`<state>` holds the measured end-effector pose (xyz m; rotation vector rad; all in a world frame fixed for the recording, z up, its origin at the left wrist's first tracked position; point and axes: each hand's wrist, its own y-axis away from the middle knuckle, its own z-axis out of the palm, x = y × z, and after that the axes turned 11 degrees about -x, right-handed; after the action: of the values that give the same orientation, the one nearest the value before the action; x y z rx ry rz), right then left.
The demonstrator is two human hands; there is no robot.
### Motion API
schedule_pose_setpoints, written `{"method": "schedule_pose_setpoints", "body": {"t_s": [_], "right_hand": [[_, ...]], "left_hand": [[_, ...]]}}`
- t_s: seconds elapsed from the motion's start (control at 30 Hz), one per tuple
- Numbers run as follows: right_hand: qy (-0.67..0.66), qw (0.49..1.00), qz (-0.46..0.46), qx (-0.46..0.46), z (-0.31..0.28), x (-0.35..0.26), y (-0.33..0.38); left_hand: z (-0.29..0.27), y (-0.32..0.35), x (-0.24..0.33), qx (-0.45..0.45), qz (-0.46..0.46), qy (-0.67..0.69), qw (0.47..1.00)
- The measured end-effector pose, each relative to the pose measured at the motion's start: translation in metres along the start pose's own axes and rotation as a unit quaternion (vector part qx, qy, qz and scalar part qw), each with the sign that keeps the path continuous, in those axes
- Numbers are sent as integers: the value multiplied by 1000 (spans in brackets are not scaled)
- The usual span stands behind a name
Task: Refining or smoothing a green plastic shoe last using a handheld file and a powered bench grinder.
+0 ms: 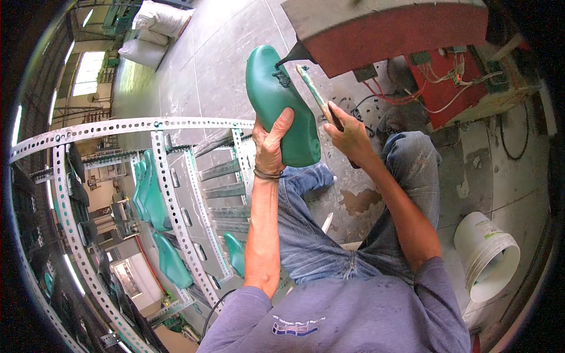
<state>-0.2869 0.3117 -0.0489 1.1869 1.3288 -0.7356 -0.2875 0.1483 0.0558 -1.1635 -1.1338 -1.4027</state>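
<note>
My left hand point(272, 143) is closed round the lower part of a green shoe last point(269, 88), thumb across its face. The last stands tilted, with its rounded toe pointing away from me. A dark, pointed nozzle point(296, 53) meets its upper face, and a lump of dark green, soft-looking material point(283, 77) sits just below the tip. My right hand point(351, 136) grips the dark handle of a long, narrow scraper-like tool point(313, 87) with a stained blade. The blade's end lies right of the last, close to the nozzle and apart from the last.
The nozzle belongs to a red machine point(382, 35) with exposed wires point(450, 79). At left, a perforated metal rack point(165, 194) holds several green lasts point(154, 194). White sacks point(154, 35) lie at the far left. A white bucket point(485, 253) lies tipped at right. Dark scraps litter the floor.
</note>
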Motion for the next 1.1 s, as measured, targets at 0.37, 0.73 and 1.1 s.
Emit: {"method": "schedule_pose_setpoints", "body": {"t_s": [0.37,0.73,1.1], "right_hand": [[22,1000,0,-15,2,-4,3],[30,999,25,-24,3,-11,3],[51,999,-5,-14,7,2,0]], "left_hand": [[11,0,7,23,14,-65,998],[8,-2,9,25,19,-93,995],[13,1,13,24,21,-216,976]]}}
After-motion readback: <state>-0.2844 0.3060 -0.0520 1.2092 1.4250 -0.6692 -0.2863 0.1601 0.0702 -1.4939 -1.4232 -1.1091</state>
